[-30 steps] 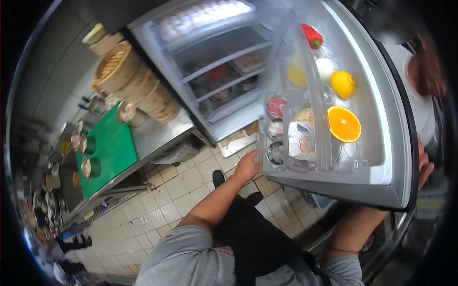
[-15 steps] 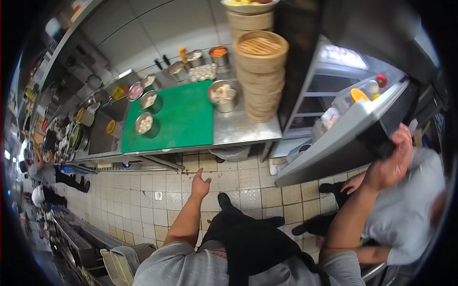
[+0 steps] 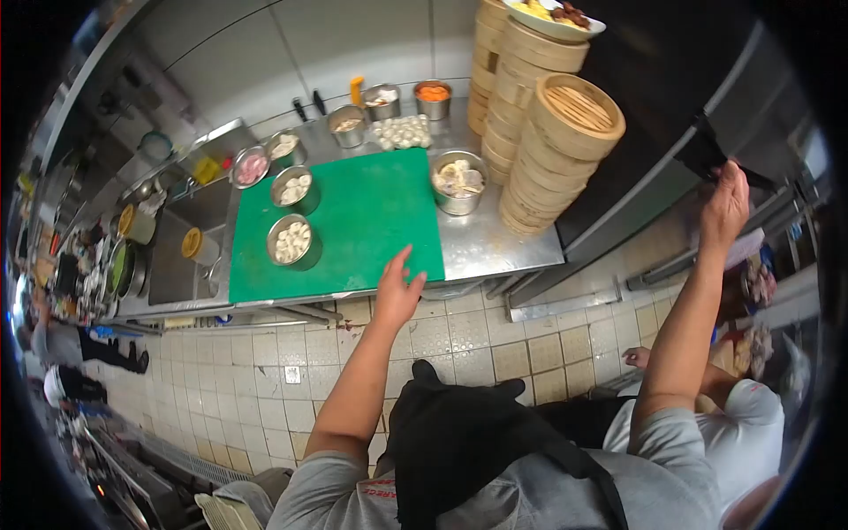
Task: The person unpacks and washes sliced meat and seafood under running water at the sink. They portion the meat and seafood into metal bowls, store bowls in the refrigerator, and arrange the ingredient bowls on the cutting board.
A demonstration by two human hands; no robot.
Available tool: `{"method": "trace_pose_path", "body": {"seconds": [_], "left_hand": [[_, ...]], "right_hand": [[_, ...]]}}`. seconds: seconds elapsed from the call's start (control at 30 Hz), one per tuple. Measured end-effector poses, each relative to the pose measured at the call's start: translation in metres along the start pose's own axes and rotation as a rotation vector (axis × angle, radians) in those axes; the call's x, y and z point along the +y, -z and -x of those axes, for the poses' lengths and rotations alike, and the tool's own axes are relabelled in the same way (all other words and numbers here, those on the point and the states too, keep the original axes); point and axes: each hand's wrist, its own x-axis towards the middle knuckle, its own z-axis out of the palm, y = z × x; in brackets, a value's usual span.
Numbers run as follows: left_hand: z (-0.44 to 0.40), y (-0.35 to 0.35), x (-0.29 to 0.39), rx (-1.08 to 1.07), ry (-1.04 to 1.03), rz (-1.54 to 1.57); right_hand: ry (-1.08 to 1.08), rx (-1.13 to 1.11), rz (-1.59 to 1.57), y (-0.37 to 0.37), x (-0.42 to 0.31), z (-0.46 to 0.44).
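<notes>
My left hand (image 3: 397, 287) is held out over the front edge of the green cutting board (image 3: 367, 230), fingers apart and nothing in it. At the right, my right hand (image 3: 726, 208) is at the black handle (image 3: 704, 157) of the dark refrigerator door (image 3: 649, 141), its fingers closed around the handle's edge. The door is shut. On the board stand steel containers of pale pieces, one near the front (image 3: 290, 240) and one behind it (image 3: 292, 188). A further steel container (image 3: 458, 182) sits just right of the board.
Bamboo steamers (image 3: 565, 141) are stacked beside the refrigerator, with a plate of food (image 3: 556, 19) on top of one stack. A sink (image 3: 184, 265) lies left of the board. A co-worker (image 3: 742, 433) is close by on my right; others stand far left.
The refrigerator door has swung from open to shut, my right hand moving up and forward with it. My left hand has moved right and toward the board's edge. The view has shifted.
</notes>
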Motion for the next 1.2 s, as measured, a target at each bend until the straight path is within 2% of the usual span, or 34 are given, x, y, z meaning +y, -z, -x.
{"method": "trace_pose_path", "body": {"seconds": [0.03,0.13,0.2,0.27,0.37,0.43,0.5,0.63,0.7,0.73,0.8,0.83,0.87,0.9,0.97,1.03,1.1,1.17,1.2], "left_hand": [[-0.018,-0.007,0.022,-0.037,0.003,-0.009],[-0.073,-0.041,0.031,-0.079,-0.128,-0.130],[-0.099,-0.059,0.036,0.019,-0.289,-0.284],[-0.118,-0.073,0.038,0.012,-0.241,-0.350],[-0.135,-0.085,0.018,0.076,-0.327,-0.372],[-0.130,-0.090,0.019,0.159,-0.357,-0.364],[-0.118,-0.097,0.022,0.206,-0.313,-0.412],[-0.070,-0.113,0.030,0.195,-0.276,-0.389],[-0.034,-0.122,0.036,0.159,-0.322,-0.316],[-0.013,-0.128,0.040,0.142,-0.363,-0.289],[0.025,-0.138,0.045,-0.011,-0.246,-0.205],[0.044,-0.147,0.069,-0.087,-0.183,-0.210],[0.052,-0.157,0.059,-0.133,-0.231,-0.204],[0.058,-0.172,0.061,-0.200,-0.270,-0.157],[0.065,-0.207,0.107,-0.374,-0.225,-0.086],[0.061,-0.247,0.100,-0.554,-0.146,0.060],[0.049,-0.292,0.084,-0.686,-0.193,0.083],[0.036,-0.334,0.079,-0.804,-0.336,0.077],[0.031,-0.355,0.073,-0.798,-0.402,0.044]], "right_hand": [[-0.019,0.010,-0.026,0.003,-0.002,0.001],[-0.117,-0.009,-0.230,0.024,-0.004,0.008],[-0.110,-0.020,-0.371,0.048,-0.005,0.016],[-0.086,0.018,-0.415,0.080,-0.003,0.026],[-0.060,0.038,-0.526,0.141,0.032,0.046],[0.015,-0.024,-0.578,0.185,0.050,0.053],[0.023,0.042,-0.655,0.222,0.075,0.062],[-0.069,-0.023,-1.062,0.303,0.139,0.071],[-0.083,-0.085,-1.179,0.327,0.158,0.068],[-0.155,-0.016,-1.119,0.356,0.185,0.079],[-0.152,-0.053,-1.184,0.385,0.214,0.079],[-0.179,-0.052,-1.180,0.400,0.227,0.081],[-0.271,0.015,-1.087,0.415,0.239,0.088],[-0.294,-0.173,-1.206,0.420,0.242,0.079],[-0.309,-0.049,-1.240,0.427,0.258,0.086],[-0.351,0.004,-1.189,0.441,0.271,0.099],[-0.420,0.080,-1.101,0.450,0.279,0.127],[-0.538,0.183,-0.953,0.460,0.283,0.173],[-0.629,0.265,-0.831,0.464,0.279,0.212]]}}
